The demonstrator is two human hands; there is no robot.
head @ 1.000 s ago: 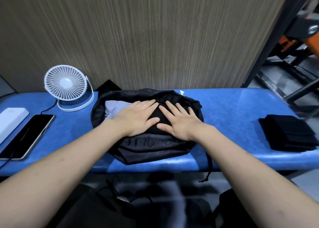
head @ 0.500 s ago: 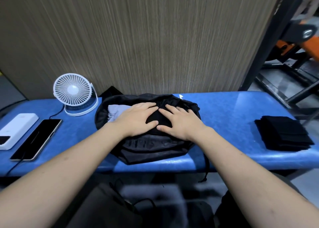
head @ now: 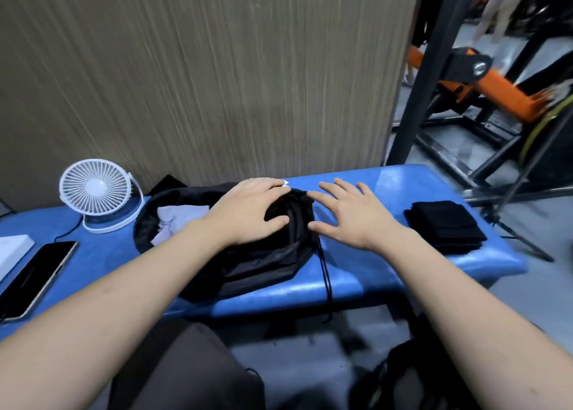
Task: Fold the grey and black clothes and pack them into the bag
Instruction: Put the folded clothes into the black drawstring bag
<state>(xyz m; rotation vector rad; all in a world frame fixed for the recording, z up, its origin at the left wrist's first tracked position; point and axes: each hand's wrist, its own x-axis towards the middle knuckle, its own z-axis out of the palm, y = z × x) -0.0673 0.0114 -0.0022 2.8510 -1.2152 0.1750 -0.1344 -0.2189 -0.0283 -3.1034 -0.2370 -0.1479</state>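
A black drawstring bag [head: 263, 263] lies open on the blue bench [head: 366, 273]. Inside it, at the left, folded grey cloth [head: 176, 220] shows. My left hand [head: 251, 212] lies flat on the black fabric at the bag's right side, fingers spread. My right hand [head: 347, 214] hovers just right of the bag over the bench, fingers apart and holding nothing. A folded stack of black clothes [head: 445, 226] rests on the bench's right end, a little beyond my right hand. The bag's cord [head: 325, 282] hangs over the bench's front edge.
A white desk fan [head: 96, 192] stands at the back left with its cable. A phone [head: 34, 276] and a white box [head: 12, 251] lie at the far left. Behind is a wood-grain wall; black and orange gym equipment [head: 483, 80] stands at the right. A dark bag [head: 412, 378] sits on the floor.
My right hand has lifted off the bag and moved right, toward the black stack. My left hand has shifted right across the bag. The view has turned to the right.
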